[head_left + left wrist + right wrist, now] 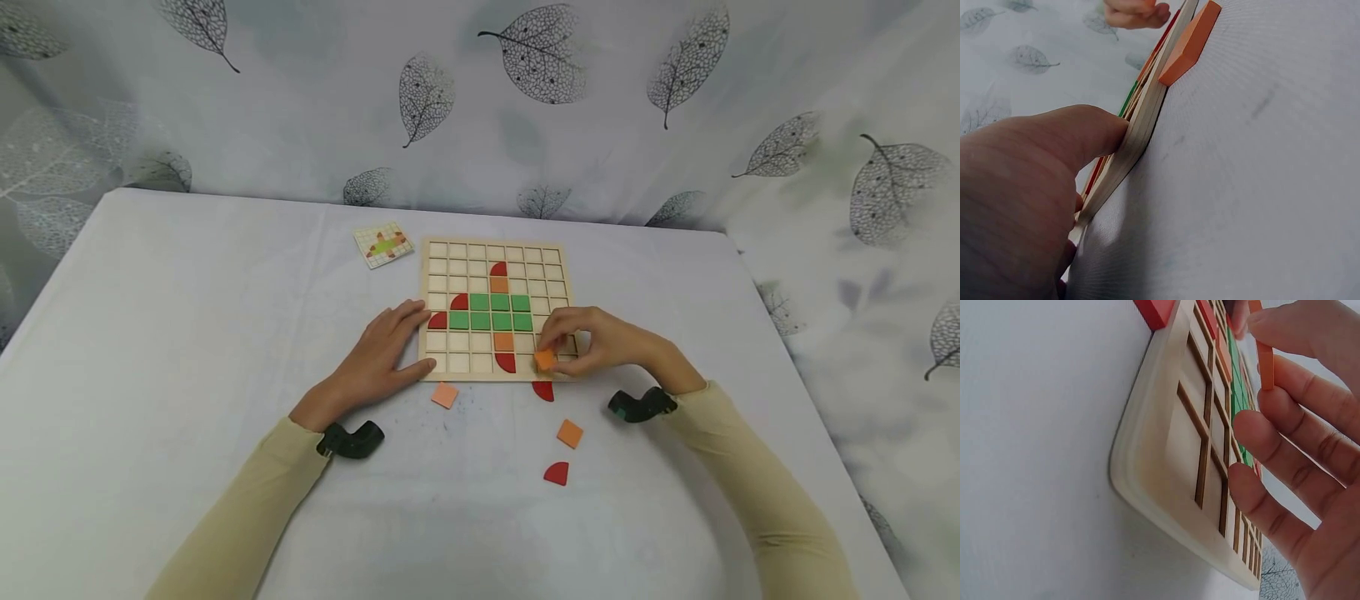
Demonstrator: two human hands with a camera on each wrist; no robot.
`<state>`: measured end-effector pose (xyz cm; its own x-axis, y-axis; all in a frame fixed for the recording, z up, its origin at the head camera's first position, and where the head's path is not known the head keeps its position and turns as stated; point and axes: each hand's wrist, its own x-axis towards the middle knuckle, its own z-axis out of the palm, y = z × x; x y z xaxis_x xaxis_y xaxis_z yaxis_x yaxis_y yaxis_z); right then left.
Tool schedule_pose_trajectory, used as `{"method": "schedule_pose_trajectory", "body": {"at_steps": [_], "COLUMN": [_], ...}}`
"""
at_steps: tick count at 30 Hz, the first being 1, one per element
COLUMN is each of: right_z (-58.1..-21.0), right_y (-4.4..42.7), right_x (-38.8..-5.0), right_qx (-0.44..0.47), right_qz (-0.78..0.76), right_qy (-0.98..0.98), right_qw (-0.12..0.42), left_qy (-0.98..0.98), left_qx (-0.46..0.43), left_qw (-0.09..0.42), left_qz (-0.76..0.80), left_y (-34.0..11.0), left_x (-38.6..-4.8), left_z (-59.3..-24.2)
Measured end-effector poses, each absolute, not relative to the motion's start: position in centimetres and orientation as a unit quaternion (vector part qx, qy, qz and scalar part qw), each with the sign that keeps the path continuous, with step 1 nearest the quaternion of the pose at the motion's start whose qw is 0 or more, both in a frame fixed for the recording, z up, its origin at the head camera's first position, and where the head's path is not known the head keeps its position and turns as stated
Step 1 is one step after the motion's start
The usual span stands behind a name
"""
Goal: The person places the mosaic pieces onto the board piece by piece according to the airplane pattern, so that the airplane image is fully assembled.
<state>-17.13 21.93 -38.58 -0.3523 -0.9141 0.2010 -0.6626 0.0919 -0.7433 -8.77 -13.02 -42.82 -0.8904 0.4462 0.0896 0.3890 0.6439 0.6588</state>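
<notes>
A wooden grid board (450, 357) lies on the table, with green squares (501, 312), orange squares and red quarter-round pieces set in its cells. My right hand (603, 337) pinches an orange square tile (545, 360) between thumb and fingertips over the board's near right part. The right wrist view shows that tile (1265, 365) edge-on, above the cells. At the left edge of the board rests my left hand (378, 354), fingers extended. Its thumb (1094, 134) touches the board's rim in the left wrist view.
Off the board's near edge lie a light orange tile (445, 395) and a red quarter-round piece (543, 391). Closer to me are another orange tile (570, 433) and a red piece (557, 473). A pattern card (383, 244) lies behind the board's left corner.
</notes>
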Motion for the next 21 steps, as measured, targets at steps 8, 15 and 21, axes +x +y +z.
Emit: {"method": "schedule_pose_trajectory", "body": {"at_steps": [8,15,21], "right_z": [-37.3,-35.5,-37.8], "right_y": [21.9,21.4,22.5], "right_x": [-17.3,-17.3,-19.1], "right_qx": [-0.51,-0.479,-0.473], "right_qz": [-0.375,-0.371,-0.379], "right_qy": [0.757,0.776,0.779], "right_qw": [0.16,0.174,0.159], "left_qy": [0.906,0.907,0.907], "left_qx": [0.231,0.23,0.233], "left_qw": [0.042,0.04,0.036], "left_qz": [0.352,0.351,0.35], "left_y": [-13.1,-13.0,-13.1], "left_x": [-8.7,-8.7,-8.8], "left_z": [-42.8,-42.7,-42.9]}}
